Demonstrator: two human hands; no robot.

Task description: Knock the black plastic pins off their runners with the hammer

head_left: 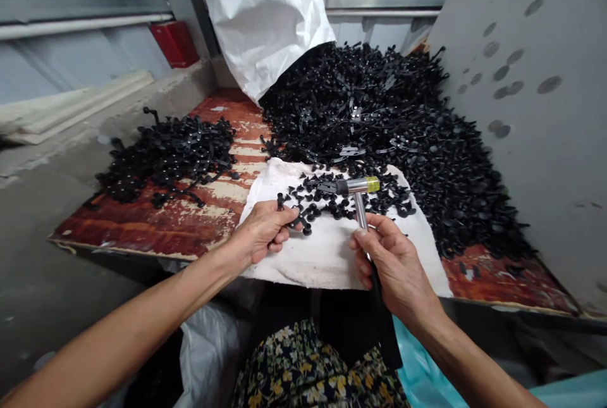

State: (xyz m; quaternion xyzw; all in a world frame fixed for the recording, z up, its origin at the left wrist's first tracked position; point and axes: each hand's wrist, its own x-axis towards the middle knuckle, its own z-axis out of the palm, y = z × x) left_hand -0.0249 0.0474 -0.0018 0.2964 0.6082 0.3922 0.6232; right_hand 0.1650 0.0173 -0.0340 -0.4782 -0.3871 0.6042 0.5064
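My left hand is closed on a small black part with round knobs, held over the left side of a white cloth. In my right hand is a small hammer with a metal neck, a black handle, and a head with one black and one yellow end. The hammer head is raised above loose black pieces scattered on the cloth. My two hands are apart, on either side of those pieces.
A large heap of black parts covers the back and right of the red table. At the left sits a smaller black pile. A white sack hangs behind; a grey board stands at the right.
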